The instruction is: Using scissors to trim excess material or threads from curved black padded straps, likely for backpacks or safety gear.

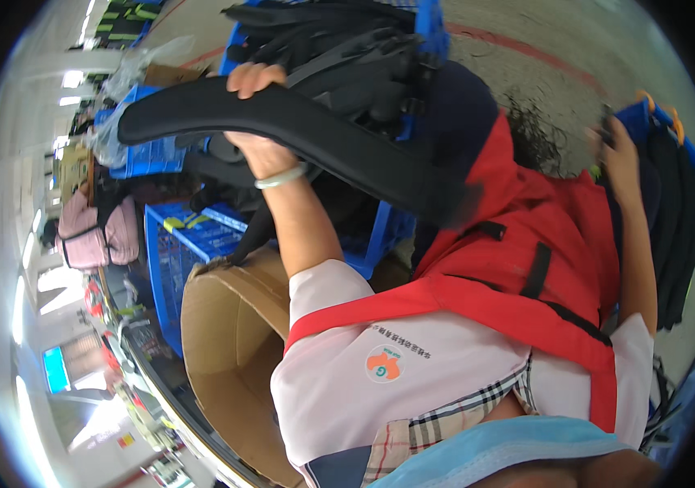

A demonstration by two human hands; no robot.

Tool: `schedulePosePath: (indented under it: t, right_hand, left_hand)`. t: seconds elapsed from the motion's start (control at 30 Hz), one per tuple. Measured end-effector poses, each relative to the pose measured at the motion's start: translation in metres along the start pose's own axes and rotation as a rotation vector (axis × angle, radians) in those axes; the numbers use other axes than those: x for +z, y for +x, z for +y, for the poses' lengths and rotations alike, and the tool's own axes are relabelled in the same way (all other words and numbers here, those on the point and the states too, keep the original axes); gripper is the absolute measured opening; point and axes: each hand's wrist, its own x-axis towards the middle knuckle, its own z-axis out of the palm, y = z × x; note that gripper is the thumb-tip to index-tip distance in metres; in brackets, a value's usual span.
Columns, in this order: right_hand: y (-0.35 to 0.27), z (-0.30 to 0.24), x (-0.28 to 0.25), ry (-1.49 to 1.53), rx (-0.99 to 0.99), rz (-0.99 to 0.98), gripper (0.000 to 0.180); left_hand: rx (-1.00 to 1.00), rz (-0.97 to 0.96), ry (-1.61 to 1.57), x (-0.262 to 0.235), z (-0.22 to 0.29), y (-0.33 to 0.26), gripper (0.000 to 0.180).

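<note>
Head view is showing me a tilted scene, and I am seeing my left hand (pixel 254 81) curling over the top edge of a long, black, curved padded strap (pixel 298 130), fingers wrapped round it and closed tight on the padding. The strap is running from the upper left down toward the dark navy and red fabric backpack (pixel 518 220) that is lying against my chest, over the red apron. My right hand (pixel 620 159) is reaching out to the side, touching a row of dark bags hanging on blue hangers (pixel 673 187); whether that grip is closed on anything I cannot tell, since the fingers are hidden behind the fabric.

Below the left forearm an open brown cardboard box (pixel 233 333) is standing, and a blue plastic crate (pixel 180 252) is sitting just beside it. Another blue crate heaped with black bags (pixel 347 41) is sitting behind the strap.

To do this well, I judge I should be keeping the strap pulled straight and untwisted, holding it near its padded middle, and steadying the backpack body against my chest so it is not sliding off.
</note>
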Motion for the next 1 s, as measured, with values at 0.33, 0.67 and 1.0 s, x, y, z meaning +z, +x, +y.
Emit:
schedulePosePath:
  t: [0.33, 0.67, 1.0]
  right_hand:
    - [-0.062, -0.086, 0.063, 0.7, -0.052, -0.511, 0.033]
    - [-0.061, -0.054, 0.031, 0.784, 0.144, -0.384, 0.024]
    - [-0.071, -0.029, 0.024, 0.605, 0.088, -0.425, 0.021]
  left_hand:
    - [-0.321, -0.089, 0.08, -0.046, -0.202, 0.036, 0.032]
    - [-0.5, 0.248, 0.604, -0.075, -0.265, -0.05, 0.028]
    - [-0.323, 0.231, 0.72, -0.071, -0.249, -0.027, 0.019]
